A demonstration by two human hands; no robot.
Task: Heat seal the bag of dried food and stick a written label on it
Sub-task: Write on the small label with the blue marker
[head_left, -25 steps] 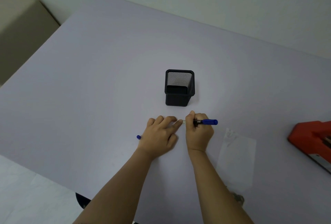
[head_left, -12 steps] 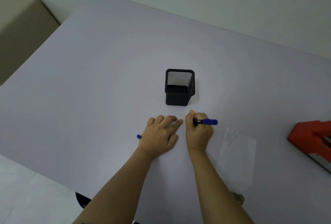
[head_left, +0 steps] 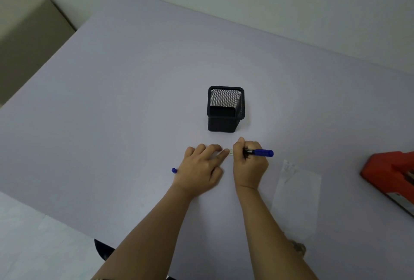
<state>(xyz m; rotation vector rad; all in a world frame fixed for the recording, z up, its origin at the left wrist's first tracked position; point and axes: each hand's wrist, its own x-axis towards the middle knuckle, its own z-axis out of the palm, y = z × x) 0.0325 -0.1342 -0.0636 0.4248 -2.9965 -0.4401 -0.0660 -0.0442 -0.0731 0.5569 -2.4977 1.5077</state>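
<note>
My right hand grips a blue marker with its tip down on a small white label on the table. My left hand lies flat beside it, its fingertips pressing on the label's left end. A small blue piece, perhaps the marker's cap, pokes out from under my left hand at its left side. To the right of my right arm lies a clear plastic bag, flat on the table, with some dried food at its near end. An orange-red heat sealer sits at the right edge.
A black mesh pen holder stands just beyond my hands, with nothing visible inside. The lavender table ends at the left in a near edge over a pale floor. A beige surface sits at the far left.
</note>
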